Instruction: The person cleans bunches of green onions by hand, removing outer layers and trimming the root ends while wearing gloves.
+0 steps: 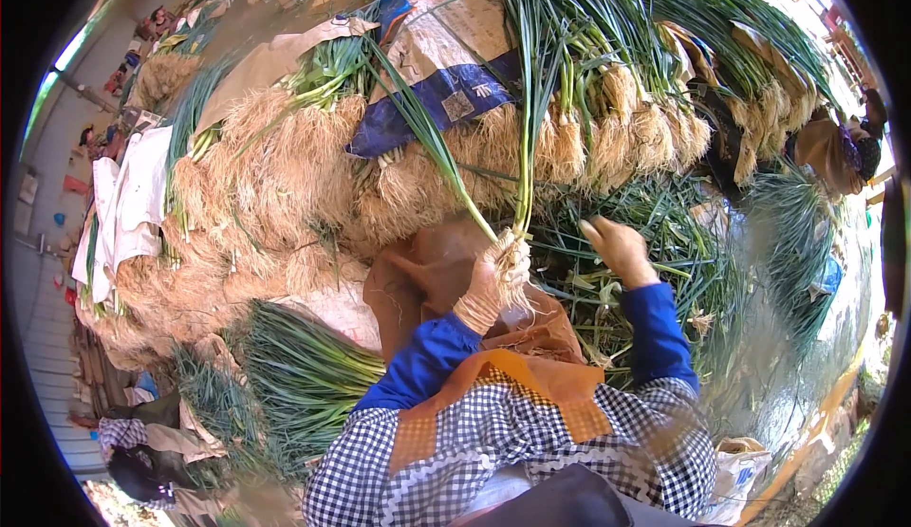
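Note:
My left hand (481, 285) is closed around the root end of a few scallions (526, 171) above my lap. Their pale, stringy roots hang below the fist, and the long green leaves reach away toward the far side, one stalk leaning left. To its right, my right hand (623, 250) is raised apart from the stalks, fingers curled in and thumb side toward them. Whatever it may hold is hidden. Beneath it lies a heap of loose green leaves (664, 309). A brown cloth (408, 285) covers my lap.
Ahead stretches a long bank of scallion bundles (275, 171), roots facing me. A blue and white sack (441, 100) lies on them. A leafy green bunch (308, 375) rests at my left. Other people sit at far right (840, 152) and lower left (142, 456).

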Demonstrator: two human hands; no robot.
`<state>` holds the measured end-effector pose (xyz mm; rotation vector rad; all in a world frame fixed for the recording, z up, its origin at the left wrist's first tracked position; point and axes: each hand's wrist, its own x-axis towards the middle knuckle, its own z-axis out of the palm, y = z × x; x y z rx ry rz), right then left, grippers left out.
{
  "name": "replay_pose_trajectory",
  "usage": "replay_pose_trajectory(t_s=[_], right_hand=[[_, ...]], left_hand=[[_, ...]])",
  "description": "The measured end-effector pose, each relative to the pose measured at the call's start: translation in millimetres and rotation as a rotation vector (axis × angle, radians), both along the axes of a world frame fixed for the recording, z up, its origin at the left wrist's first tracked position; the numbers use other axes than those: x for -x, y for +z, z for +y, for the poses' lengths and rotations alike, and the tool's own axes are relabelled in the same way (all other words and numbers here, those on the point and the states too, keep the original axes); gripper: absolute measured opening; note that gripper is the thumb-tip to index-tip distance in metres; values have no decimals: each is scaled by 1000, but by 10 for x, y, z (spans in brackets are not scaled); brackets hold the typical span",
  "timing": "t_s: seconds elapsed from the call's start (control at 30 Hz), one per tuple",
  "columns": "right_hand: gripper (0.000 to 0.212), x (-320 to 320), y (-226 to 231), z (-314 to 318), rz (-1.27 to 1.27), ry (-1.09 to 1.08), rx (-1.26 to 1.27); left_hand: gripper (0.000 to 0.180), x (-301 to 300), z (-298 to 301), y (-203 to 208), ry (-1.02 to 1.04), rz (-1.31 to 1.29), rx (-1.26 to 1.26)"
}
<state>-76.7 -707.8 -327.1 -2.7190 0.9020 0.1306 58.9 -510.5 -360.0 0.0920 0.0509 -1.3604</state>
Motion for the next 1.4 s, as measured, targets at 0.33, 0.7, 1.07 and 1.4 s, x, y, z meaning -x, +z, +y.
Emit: replay_pose_trajectory(t_s=[0.33, 0.7, 1.07, 1.4], right_hand=[[29, -1262, -428, 618, -1010, -208, -824], [33, -803, -353, 744, -712, 1, 265], [46, 351, -250, -80, 390, -82, -55], [30, -1196, -335, 629, -875, -498, -1292]], left_hand=[[24, 89, -21, -45, 493, -812, -643], [20, 84, -22, -333, 149, -311, -524], [25, -37, 81, -209, 231, -506, -475], [24, 72, 50, -215, 245, -267, -454]])
